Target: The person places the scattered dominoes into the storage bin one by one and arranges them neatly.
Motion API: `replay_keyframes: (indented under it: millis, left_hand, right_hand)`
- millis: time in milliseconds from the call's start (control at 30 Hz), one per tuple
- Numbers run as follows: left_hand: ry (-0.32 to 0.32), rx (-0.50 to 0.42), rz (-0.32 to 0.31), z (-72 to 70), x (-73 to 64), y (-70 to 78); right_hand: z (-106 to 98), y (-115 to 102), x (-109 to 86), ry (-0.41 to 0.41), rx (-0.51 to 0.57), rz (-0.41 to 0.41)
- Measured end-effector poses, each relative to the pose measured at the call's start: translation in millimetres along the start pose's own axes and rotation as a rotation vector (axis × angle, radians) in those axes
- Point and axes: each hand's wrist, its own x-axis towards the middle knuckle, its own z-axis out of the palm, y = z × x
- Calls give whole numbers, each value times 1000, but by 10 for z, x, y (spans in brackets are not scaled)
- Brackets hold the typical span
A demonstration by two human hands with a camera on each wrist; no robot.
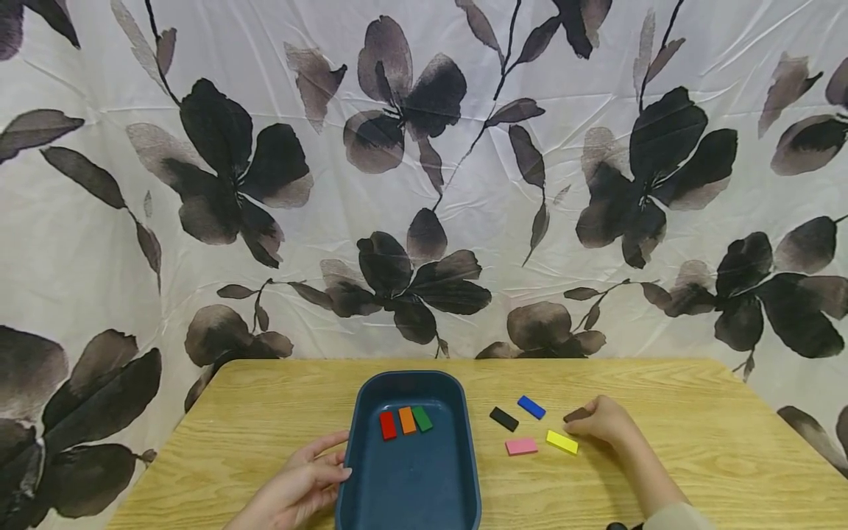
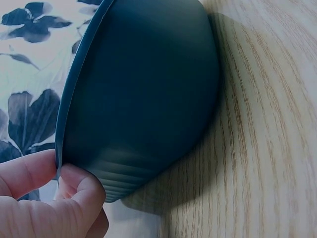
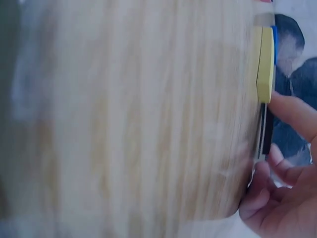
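A dark blue rectangular tray (image 1: 414, 489) stands in the middle of the table. My left hand (image 1: 301, 478) pinches its left rim between thumb and fingers, seen close in the left wrist view (image 2: 62, 144). Inside the tray lie a red block (image 1: 388, 425), an orange block (image 1: 407, 420) and a green block (image 1: 422, 419). Over on the right, my right hand (image 1: 606, 423) holds a dark brown block (image 1: 575, 415) by its ends, low at the tabletop. In the right wrist view this block (image 3: 268, 131) shows between finger and thumb, partly hidden.
Between tray and right hand lie a black block (image 1: 504, 419), a blue block (image 1: 531, 407), a pink block (image 1: 521, 447) and a yellow block (image 1: 562, 442). A flowered cloth (image 1: 530, 184) hangs behind the wooden table (image 1: 278, 397).
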Motion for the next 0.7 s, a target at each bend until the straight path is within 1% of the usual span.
replay_keyframes:
  millis: [133, 200, 267, 467, 600, 700]
  left_hand:
    - [3, 1, 4, 1, 1, -3]
    - [13, 3, 6, -2, 1, -1]
    - [24, 3, 1, -3, 1, -1]
    - [38, 12, -10, 2, -1, -2]
    - [42, 16, -7, 3, 1, -4]
    - [42, 14, -5, 5, 1, -5]
  right_hand:
    - [-48, 59, 13, -11, 105, -13]
    - [-87, 71, 14, -35, 152, -24]
    - [-128, 77, 8, -59, 194, -16]
    - [-198, 105, -17, -70, 268, 30]
    - [-201, 127, -16, -81, 338, 42]
    - [-196, 128, -8, -83, 354, 39]
